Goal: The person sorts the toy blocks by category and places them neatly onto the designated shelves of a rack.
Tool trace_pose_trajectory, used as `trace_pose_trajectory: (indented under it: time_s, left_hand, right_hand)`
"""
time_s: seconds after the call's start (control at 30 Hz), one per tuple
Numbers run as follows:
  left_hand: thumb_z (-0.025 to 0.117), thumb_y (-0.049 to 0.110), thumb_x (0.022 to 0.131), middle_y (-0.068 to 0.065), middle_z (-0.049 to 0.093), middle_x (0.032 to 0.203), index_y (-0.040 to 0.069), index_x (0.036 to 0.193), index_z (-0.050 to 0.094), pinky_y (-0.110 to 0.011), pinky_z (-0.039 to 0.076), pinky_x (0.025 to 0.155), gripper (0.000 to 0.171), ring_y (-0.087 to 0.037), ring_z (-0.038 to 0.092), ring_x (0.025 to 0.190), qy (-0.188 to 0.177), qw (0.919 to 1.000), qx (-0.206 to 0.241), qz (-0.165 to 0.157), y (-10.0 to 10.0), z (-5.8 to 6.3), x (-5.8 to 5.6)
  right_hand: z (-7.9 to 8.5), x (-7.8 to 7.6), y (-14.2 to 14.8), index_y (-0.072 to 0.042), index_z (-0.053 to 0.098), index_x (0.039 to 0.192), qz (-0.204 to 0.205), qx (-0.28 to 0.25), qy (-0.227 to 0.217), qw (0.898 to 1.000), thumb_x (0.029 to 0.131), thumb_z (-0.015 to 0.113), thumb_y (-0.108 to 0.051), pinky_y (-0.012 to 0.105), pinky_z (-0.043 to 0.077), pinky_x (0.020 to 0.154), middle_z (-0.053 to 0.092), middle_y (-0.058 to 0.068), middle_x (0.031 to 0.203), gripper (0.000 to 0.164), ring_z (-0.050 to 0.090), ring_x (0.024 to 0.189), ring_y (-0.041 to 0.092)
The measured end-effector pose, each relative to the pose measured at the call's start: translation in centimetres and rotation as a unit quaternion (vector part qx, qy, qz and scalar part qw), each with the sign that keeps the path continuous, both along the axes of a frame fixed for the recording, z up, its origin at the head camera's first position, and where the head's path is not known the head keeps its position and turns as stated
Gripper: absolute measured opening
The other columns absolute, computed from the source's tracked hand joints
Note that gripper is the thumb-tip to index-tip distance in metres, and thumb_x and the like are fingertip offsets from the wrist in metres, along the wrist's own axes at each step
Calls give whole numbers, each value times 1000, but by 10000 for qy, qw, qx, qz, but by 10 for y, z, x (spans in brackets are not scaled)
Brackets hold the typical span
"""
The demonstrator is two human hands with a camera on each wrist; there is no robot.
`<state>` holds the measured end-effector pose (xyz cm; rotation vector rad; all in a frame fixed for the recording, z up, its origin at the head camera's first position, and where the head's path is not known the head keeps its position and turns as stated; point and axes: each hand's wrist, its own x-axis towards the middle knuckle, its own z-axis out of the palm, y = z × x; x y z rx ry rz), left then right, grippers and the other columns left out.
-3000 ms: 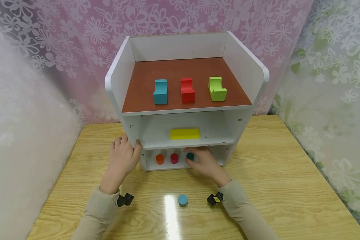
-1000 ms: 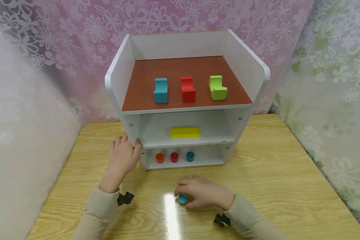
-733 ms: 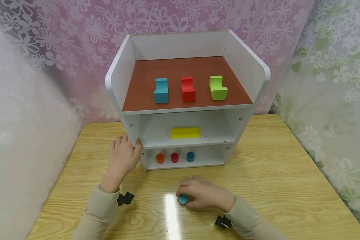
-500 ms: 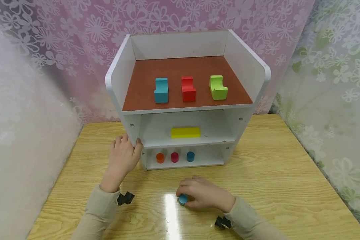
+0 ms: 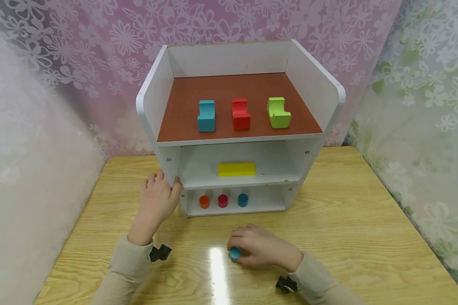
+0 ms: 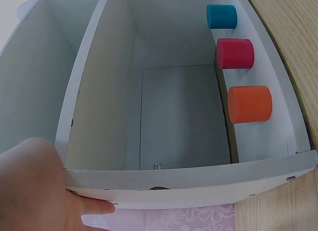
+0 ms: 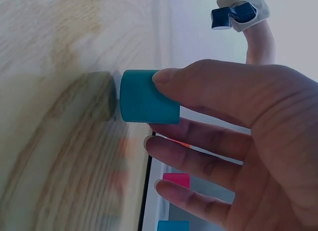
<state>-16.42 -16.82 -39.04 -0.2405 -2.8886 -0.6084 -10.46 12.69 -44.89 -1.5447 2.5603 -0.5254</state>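
Observation:
My right hand [image 5: 265, 248] pinches a blue cylinder block [image 7: 149, 96] between thumb and index finger, low at the wooden table in front of the shelf; the other fingers extend loosely. My left hand [image 5: 156, 199] grips the left side panel of a white shelf unit [image 5: 171, 167], thumb at the front edge and fingers partly hidden on the outer side. On the bottom shelf stand an orange cylinder [image 5: 204, 202], a crimson cylinder [image 5: 223, 201] and another blue cylinder [image 5: 243, 200] in a row. The left wrist view shows that same orange cylinder [image 6: 250, 104] nearest the held panel.
A yellow block [image 5: 236, 169] lies on the middle shelf. Along the brown top stand notched blocks: blue [image 5: 206, 116], red [image 5: 241, 114] and green [image 5: 278, 113]. The wooden table [image 5: 358, 220] extends to both sides of the unit. Floral curtains [image 5: 221, 21] hang behind.
My right hand has left the blue cylinder on the bottom shelf, come down to the one on the table and taken hold of it. My left hand keeps its place on the panel.

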Motion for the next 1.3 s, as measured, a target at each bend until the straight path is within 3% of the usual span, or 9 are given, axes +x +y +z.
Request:
trace_pose_trajectory:
  time_s: [0.57,0.83,1.03,1.3]
  left_hand:
    - [26,39,105,-26,51,124,-6,126,50,-62,24,106,55,-50,37,127,98,10000,16,-4,0,-1,0]
    - [25,40,105,-26,51,125,-5,133,47,-63,24,106,57,-50,37,126,118,9999,28,-29,0,-2,0]
    - [26,40,105,-26,50,127,-4,137,45,-63,24,106,57,-51,37,127,105,9999,40,-72,-1,-2,0]
    - [26,40,105,-26,51,126,-4,136,46,-63,25,105,57,-50,38,125,142,9999,45,-79,-1,-2,0]
  right_hand:
    - [13,-8,19,-13,69,104,-133,-299,575,9978,82,78,-17,33,51,84,64,-6,100,24,58,90,8]
    - [16,-16,31,-12,70,104,-579,-527,682,9946,81,79,-14,31,51,78,66,-5,101,25,61,89,9]
    - [16,-22,40,-12,70,103,-937,-757,1058,9871,80,80,-14,31,52,73,66,-4,97,26,61,84,10]
    - [15,-34,50,-7,70,103,-1435,-1108,1096,9773,78,80,-5,28,53,69,65,0,95,27,62,79,13]
